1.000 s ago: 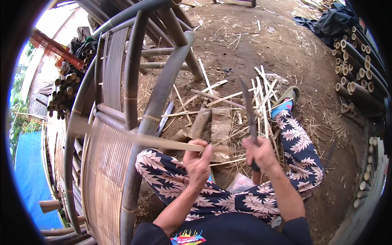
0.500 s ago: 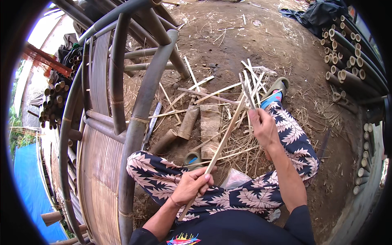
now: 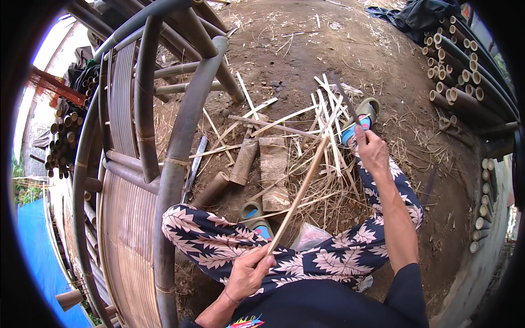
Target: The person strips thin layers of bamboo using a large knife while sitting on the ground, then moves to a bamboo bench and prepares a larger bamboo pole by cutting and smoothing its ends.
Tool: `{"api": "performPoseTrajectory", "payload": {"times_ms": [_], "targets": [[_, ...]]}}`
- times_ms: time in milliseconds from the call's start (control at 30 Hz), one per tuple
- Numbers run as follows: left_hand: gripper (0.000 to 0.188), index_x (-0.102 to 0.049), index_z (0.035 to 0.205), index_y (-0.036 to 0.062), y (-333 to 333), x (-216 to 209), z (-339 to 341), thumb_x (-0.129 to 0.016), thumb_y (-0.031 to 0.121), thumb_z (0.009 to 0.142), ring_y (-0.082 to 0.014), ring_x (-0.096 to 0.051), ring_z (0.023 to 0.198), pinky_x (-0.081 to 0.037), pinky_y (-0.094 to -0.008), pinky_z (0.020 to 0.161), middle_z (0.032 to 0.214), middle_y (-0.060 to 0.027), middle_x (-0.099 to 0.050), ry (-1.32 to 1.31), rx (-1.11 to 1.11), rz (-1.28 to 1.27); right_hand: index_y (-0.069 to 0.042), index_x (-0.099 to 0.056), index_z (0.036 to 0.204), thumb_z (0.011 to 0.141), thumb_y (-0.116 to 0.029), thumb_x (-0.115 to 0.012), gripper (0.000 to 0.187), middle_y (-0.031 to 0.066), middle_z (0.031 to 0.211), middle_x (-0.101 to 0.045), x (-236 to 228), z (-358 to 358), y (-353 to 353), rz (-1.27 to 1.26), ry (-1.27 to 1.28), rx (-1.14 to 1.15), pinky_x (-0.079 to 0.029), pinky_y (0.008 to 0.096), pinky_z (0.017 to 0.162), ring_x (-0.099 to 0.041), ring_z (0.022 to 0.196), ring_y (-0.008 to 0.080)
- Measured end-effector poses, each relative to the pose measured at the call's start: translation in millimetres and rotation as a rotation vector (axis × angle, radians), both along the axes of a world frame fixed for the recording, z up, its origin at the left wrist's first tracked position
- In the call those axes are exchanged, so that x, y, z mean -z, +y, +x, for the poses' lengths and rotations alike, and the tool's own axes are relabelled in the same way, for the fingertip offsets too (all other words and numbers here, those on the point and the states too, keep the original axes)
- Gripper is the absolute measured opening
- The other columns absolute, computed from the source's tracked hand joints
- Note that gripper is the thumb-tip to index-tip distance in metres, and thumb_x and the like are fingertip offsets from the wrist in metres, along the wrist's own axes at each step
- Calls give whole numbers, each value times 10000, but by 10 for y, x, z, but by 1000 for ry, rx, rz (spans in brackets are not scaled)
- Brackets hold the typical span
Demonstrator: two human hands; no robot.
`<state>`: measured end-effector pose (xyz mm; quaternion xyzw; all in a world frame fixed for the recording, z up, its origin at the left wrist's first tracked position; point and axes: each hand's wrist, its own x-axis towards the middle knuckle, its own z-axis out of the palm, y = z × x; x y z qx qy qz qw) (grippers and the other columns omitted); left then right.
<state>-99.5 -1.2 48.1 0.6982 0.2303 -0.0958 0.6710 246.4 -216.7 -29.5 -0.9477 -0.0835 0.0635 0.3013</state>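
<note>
My left hand (image 3: 249, 274) is closed round the near end of a long, thin bamboo strip (image 3: 299, 198). The strip slants up and away over my lap, its far end above the pile of cut strips. In my closed right hand (image 3: 373, 154), held above my right shin, is a knife with a long, narrow dark blade (image 3: 346, 101). Its blade points up and to the left, apart from the strip. Pale bamboo strips (image 3: 329, 117) lie loosely crossed on the ground between my feet, with curly shavings (image 3: 333, 199) nearer me.
A bamboo chair (image 3: 180, 147) stands close on my left. Short bamboo pieces (image 3: 244, 161), a flat wooden block (image 3: 274, 175) and another long blade (image 3: 196, 167) lie between my legs and the chair. Bamboo poles (image 3: 459, 65) are stacked at the far right.
My right hand has moved up and right, taking the knife away from the strip's far end. My left hand has shifted slightly down and left, and the strip no longer shows below it.
</note>
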Motion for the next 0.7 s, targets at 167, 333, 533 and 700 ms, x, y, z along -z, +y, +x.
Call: {"api": "performPoseTrajectory", "payload": {"times_ms": [167, 333, 533, 700], "targets": [[225, -615, 1126, -25, 94, 76, 429, -502, 138, 1019, -28, -440, 579, -368, -197, 506, 729, 24, -532, 15, -148, -50, -70, -561, 781, 925, -707, -381, 678, 115, 576, -568, -380, -979, 486, 14, -75, -434, -519, 393, 489, -628, 534, 259], [261, -607, 1218, -3, 59, 72, 577, -515, 121, 1007, -43, -451, 591, -383, -208, 521, 745, 14, -533, -28, -110, 96, -88, -529, 749, 892, -692, -478, 622, 103, 595, -584, -122, -1317, 649, 76, -399, -588, -525, 386, 476, -629, 505, 242], [305, -579, 1277, -36, -21, 102, 74, -487, 90, 1016, -17, -443, 561, -349, -170, 481, 760, -1, -570, -93, 31, 172, -74, -526, 750, 918, -734, -355, 702, 106, 577, -577, -92, -325, 231, -40, 130, -22, -483, 390, 466, -611, 516, 236], [419, -427, 1418, -15, 74, 17, 383, -468, 144, 1033, -52, -469, 477, -381, -187, 419, 744, -50, -588, -9, -176, -340, -74, -542, 732, 921, -733, -342, 715, 156, 586, -589, -339, -783, 377, 110, -59, -282, -514, 431, 517, -643, 561, 311]]}}
